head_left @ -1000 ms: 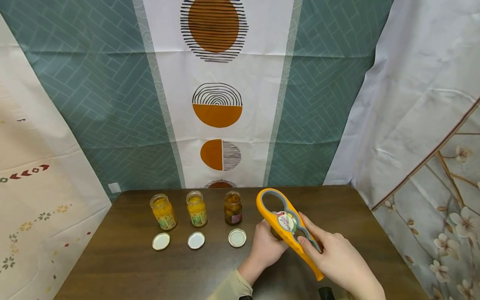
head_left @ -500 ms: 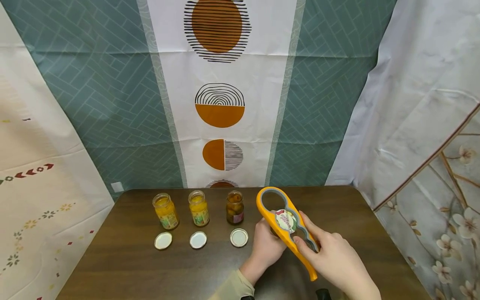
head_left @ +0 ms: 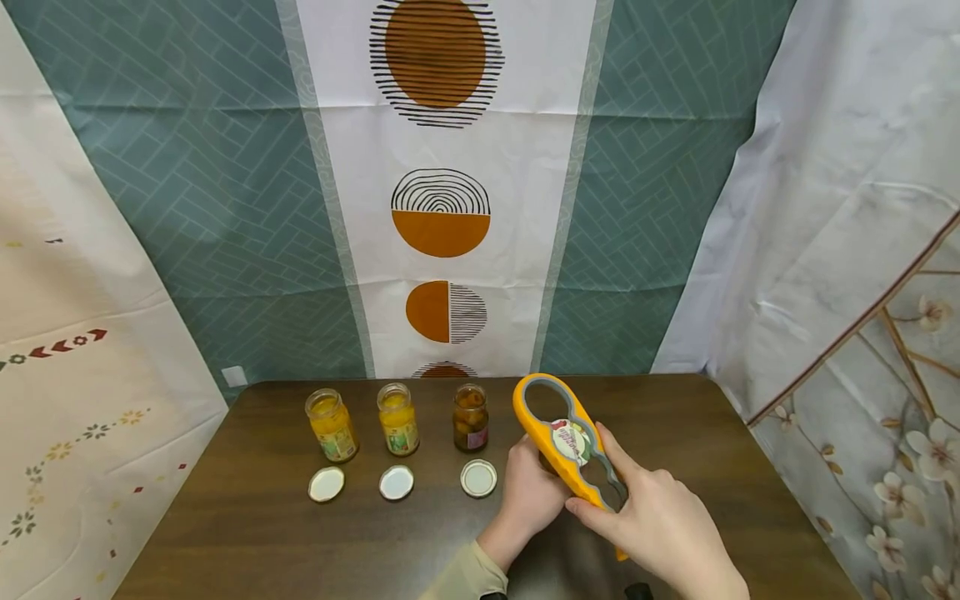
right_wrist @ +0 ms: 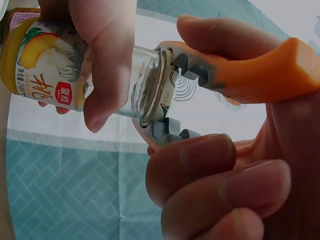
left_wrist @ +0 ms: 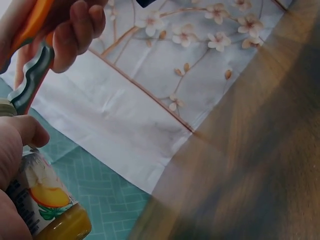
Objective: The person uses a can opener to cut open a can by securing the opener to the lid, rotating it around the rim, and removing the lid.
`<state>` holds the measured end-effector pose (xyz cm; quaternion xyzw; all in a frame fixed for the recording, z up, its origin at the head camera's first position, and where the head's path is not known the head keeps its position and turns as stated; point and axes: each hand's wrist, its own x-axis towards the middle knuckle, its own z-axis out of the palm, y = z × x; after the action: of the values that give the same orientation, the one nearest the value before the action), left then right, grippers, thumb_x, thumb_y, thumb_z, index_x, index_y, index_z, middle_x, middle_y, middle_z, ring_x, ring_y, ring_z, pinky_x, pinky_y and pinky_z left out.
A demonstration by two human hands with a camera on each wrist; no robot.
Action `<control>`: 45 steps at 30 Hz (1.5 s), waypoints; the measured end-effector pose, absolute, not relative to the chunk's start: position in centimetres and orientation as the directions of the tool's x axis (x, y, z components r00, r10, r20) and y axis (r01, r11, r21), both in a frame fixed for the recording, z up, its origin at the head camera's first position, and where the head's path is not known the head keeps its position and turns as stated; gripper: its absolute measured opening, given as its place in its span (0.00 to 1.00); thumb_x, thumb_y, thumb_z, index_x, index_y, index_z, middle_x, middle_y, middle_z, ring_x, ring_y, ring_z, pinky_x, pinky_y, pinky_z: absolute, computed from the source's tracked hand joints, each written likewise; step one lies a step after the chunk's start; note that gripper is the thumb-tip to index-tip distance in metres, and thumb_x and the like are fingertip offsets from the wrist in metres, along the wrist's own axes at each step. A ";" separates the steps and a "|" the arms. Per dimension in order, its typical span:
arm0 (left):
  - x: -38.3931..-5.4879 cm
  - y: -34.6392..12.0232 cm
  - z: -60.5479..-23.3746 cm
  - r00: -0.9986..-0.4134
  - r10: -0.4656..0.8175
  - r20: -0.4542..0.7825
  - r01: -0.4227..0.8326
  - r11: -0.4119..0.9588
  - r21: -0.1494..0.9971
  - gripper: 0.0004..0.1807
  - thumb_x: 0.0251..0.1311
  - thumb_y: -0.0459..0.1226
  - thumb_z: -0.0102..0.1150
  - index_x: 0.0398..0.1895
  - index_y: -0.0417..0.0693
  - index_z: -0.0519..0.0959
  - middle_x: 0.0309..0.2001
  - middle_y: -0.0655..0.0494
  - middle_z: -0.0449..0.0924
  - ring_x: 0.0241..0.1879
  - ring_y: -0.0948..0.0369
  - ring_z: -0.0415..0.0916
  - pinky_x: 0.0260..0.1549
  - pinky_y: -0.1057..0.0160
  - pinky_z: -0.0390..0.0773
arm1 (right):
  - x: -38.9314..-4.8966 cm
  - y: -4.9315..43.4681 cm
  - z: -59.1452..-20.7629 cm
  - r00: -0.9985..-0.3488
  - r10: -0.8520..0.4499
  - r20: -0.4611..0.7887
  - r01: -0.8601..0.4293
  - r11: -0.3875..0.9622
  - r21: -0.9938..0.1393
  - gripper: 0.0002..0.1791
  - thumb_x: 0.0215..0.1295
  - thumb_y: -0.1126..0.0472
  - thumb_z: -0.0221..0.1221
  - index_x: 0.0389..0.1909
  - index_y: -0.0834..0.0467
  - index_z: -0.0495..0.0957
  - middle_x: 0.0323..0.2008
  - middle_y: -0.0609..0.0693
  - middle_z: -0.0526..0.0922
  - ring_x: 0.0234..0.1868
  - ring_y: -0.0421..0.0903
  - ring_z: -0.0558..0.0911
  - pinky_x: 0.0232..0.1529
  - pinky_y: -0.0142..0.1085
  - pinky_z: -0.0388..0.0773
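Note:
My left hand (head_left: 528,487) grips a glass jar (right_wrist: 52,67) with a peach picture on its label, held tilted above the table. A printed lid (head_left: 572,442) sits on this jar. Around the lid lies an orange and grey jar opener (head_left: 551,450), whose larger ring end points away from me. My right hand (head_left: 663,521) holds the opener's handles, its thumb across the orange one. Grey teeth touch the lid's edge in the right wrist view. From the head view, the jar body is mostly hidden under the opener and my left hand.
Three lidless jars stand at the back of the brown table (head_left: 300,550): two with yellow contents, a left jar (head_left: 332,429) and a middle jar (head_left: 398,421), and a darker jar (head_left: 470,421). In front lie a left lid (head_left: 326,483), a middle lid (head_left: 396,482) and a right lid (head_left: 478,478).
My right hand has shifted a little left with the opener's handle end, and its thumb now lies across the orange handle. My left hand stays almost in place, still holding the jar.

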<state>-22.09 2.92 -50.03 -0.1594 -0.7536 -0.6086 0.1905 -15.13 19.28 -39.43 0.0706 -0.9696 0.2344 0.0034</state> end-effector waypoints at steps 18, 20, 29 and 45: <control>-22.6 1.5 -49.0 -0.837 0.344 0.426 0.464 0.034 0.885 0.27 0.54 0.32 0.79 0.57 0.51 0.83 0.50 0.61 0.86 0.50 0.66 0.83 0.56 0.61 0.81 | -14.9 21.8 -39.0 -0.938 -0.320 0.133 -0.343 0.802 -0.490 0.53 0.63 0.28 0.68 0.85 0.37 0.58 0.13 0.31 0.69 0.10 0.27 0.71 0.27 0.33 0.74; -22.6 1.3 -49.0 -0.810 0.398 0.430 0.475 0.018 0.880 0.28 0.54 0.32 0.79 0.60 0.50 0.82 0.52 0.61 0.86 0.51 0.66 0.82 0.58 0.61 0.80 | -14.8 22.2 -38.9 -0.926 -0.347 0.148 -0.374 0.790 -0.486 0.52 0.64 0.29 0.68 0.85 0.39 0.58 0.12 0.30 0.68 0.10 0.27 0.70 0.28 0.33 0.74; -22.6 0.3 -48.2 -0.647 0.644 0.408 0.406 -0.162 0.899 0.27 0.57 0.24 0.75 0.61 0.39 0.80 0.54 0.44 0.85 0.54 0.67 0.80 0.63 0.60 0.77 | -14.5 23.8 -38.9 -0.861 -0.469 0.198 -0.502 0.716 -0.486 0.51 0.64 0.37 0.73 0.84 0.34 0.59 0.12 0.27 0.63 0.12 0.28 0.66 0.21 0.30 0.68; -23.0 -0.6 -47.7 -0.517 0.778 0.358 0.305 -0.223 0.926 0.23 0.58 0.25 0.72 0.58 0.33 0.79 0.51 0.37 0.84 0.50 0.70 0.79 0.63 0.60 0.78 | -14.8 24.3 -39.3 -0.795 -0.560 0.232 -0.597 0.655 -0.463 0.47 0.66 0.41 0.74 0.82 0.39 0.63 0.13 0.21 0.56 0.12 0.19 0.61 0.19 0.26 0.67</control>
<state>-23.04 -0.55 -47.74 -0.4549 -0.5948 -0.6362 -0.1860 -14.83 24.31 -39.32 0.3181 -0.9091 0.2666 0.0342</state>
